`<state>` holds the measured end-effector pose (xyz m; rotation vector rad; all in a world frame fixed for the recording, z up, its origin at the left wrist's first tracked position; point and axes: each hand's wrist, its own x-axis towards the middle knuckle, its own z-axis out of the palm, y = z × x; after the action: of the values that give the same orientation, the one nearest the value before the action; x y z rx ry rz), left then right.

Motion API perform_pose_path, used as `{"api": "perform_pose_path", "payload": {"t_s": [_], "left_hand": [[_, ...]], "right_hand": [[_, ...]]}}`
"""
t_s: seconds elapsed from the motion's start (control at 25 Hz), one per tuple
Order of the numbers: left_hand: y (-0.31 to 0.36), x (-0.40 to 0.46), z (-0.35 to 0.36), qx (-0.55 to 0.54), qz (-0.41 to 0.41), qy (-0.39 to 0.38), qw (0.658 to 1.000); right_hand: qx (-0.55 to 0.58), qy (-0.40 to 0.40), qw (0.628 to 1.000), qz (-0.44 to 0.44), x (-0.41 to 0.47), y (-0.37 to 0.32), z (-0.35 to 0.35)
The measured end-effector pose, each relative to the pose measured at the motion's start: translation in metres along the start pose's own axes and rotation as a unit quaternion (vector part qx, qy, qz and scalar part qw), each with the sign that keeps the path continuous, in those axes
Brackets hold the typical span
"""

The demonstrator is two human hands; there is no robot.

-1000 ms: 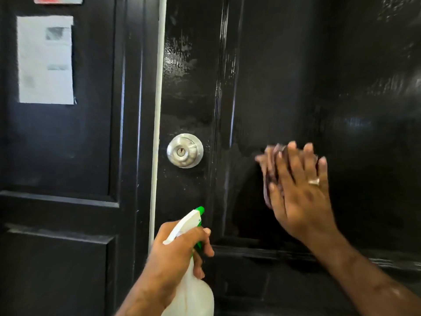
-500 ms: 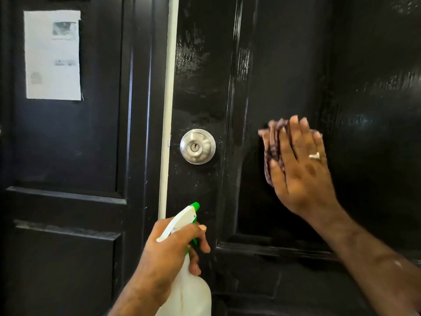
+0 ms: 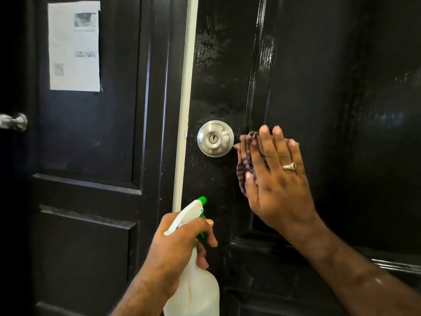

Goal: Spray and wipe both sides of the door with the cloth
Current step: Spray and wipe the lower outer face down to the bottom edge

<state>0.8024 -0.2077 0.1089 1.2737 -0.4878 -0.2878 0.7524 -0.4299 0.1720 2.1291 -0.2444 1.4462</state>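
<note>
Wiping the door beside the knob

The right hand (image 3: 276, 179) pressed the cloth (image 3: 245, 165) flat-fingered on the door (image 3: 319, 87), just beside the knob (image 3: 215, 139); the left hand (image 3: 175, 249) gripped the spray bottle (image 3: 193, 290). Even, overlapping strokes would likely clear the streaks.

The right hand (image 3: 276, 179) lies flat on the door (image 3: 330, 87), pressing the cloth (image 3: 247, 160) against it just right of the knob (image 3: 215, 138). Below the knob, nearer the camera, the left hand (image 3: 180, 245) grips the bottle (image 3: 193, 290). Left of the door's edge, a sheet (image 3: 74, 45) hangs on another door (image 3: 91, 144), with a second knob (image 3: 13, 122) far left.
</note>
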Motion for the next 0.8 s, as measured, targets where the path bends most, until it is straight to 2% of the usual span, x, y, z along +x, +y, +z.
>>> {"api": "perform_pose_path", "payload": {"t_s": [0.08, 0.28, 0.52, 0.68, 0.8], "left_hand": [[-0.003, 0.001, -0.005, 0.000, -0.007, 0.001, 1.000], [-0.004, 0.004, -0.022, -0.004, -0.014, 0.020, 1.000], [0.008, -0.002, -0.050, 0.000, 0.009, 0.066, 0.998], [0.015, -0.006, -0.061, -0.014, 0.020, 0.109, 0.994], [0.017, -0.009, -0.060, -0.014, 0.022, 0.102, 0.994]], "right_hand": [[0.020, 0.008, 0.999, 0.032, 0.008, -0.011, 0.002], [0.036, -0.018, 0.999, 0.030, -0.066, -0.053, 0.027], [0.063, -0.042, 0.990, -0.116, -0.033, -0.105, 0.034], [0.062, -0.057, 0.985, -0.153, -0.003, -0.136, 0.036], [0.058, -0.042, 0.988, -0.134, -0.017, -0.102, 0.033]]}}
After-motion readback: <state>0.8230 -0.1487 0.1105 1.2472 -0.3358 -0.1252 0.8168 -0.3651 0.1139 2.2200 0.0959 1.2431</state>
